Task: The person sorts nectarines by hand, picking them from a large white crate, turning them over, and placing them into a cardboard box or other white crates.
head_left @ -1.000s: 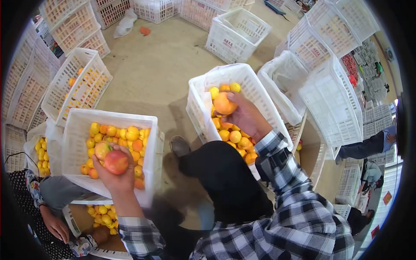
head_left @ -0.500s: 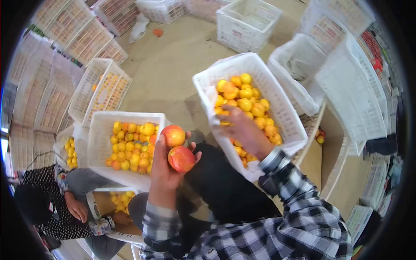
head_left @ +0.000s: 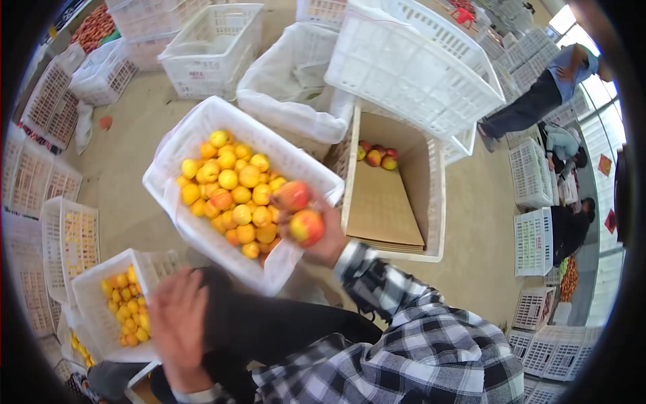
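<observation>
My right hand (head_left: 326, 232) is closed on two red-and-yellow, nectarine-like fruits, the upper one redder (head_left: 292, 196) and the lower one yellower (head_left: 307, 227). It is over the near right corner of a white crate (head_left: 296, 165) lined with white sheeting. Inside that crate is a heap of small yellow-orange, apricot-like fruits (head_left: 249, 176). My left hand (head_left: 178, 316), smeared by motion, is raised with its fingers stretched out and nothing in it. Beside it, a smaller white crate (head_left: 91, 286) holds more of the yellow fruits (head_left: 124, 306).
On the right, a white crate (head_left: 434, 195) contains flat cardboard (head_left: 383, 209) and several red-yellow fruits (head_left: 378, 155). A bag-lined crate (head_left: 289, 87) and a tilted white crate (head_left: 410, 64) stand beyond. Stacked crates surround the floor; a person (head_left: 548, 84) stands far right.
The two red-yellow fruits have passed from my left hand to my right. My left hand has dropped toward the lower left. The view has turned right, bringing the cardboard-holding crate into fuller sight.
</observation>
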{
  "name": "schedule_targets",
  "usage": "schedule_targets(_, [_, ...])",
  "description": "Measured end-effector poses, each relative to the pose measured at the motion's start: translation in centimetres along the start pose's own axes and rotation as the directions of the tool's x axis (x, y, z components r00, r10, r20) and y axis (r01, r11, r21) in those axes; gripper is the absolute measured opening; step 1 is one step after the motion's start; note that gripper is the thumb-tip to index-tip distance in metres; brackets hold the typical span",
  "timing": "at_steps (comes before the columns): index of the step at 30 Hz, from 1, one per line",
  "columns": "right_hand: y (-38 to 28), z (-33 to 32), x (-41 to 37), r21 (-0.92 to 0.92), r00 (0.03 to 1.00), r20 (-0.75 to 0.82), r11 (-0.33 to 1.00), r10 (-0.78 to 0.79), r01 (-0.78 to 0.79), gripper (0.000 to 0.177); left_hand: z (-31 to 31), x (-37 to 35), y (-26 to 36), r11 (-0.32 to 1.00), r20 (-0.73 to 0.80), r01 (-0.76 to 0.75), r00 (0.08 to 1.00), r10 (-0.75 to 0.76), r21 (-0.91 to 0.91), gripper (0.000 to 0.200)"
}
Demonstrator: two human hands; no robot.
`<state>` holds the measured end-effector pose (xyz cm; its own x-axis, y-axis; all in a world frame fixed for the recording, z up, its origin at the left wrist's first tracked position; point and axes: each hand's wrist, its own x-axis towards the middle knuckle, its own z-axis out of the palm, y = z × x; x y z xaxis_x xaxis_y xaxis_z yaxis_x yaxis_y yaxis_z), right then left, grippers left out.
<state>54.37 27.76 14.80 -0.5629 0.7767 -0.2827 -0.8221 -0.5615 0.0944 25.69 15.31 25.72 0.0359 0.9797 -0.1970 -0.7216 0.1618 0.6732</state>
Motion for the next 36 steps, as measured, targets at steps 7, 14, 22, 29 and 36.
schedule_targets(7, [-21.2, -13.2, -5.2, -0.905, 0.608, -0.189, 0.377, -0.772, 0.198, 0.022, -17.6, -7.6, 8.1, 0.975, -0.281, -0.193, 0.947, 0.155, -0.114, 0.026])
schedule_targets(14, [-40.2, -30.6, -9.4, -0.824, 0.652, -0.544, 0.483, -0.528, -0.296, 0.025, -29.3, -15.8, 13.2, 0.961, -0.773, -0.273, 0.618, 0.146, -0.037, 0.019])
schedule_targets(22, [-30.9, -15.1, -6.8, -0.836, 0.656, -0.427, 0.548, -0.622, -0.023, 0.033, -40.8, -16.3, 9.7, 0.988, -0.947, 0.119, 0.316, 0.057, 0.099, 0.028])
schedule_targets(29, [9.8, 8.6, 9.6, -0.672, 0.843, 0.443, -0.735, -0.306, 0.087, 0.043, -52.3, -13.8, 6.1, -0.326, -0.711, 0.685, 0.701, 0.051, 0.652, 0.042])
schedule_targets(36, [36.8, 8.2, 24.4, -0.563, 0.721, -0.208, -0.683, 0.661, 0.465, 0.027, -52.8, -10.3, 3.1, -0.414, -0.862, 0.76, 0.483, -0.155, 0.501, 0.044])
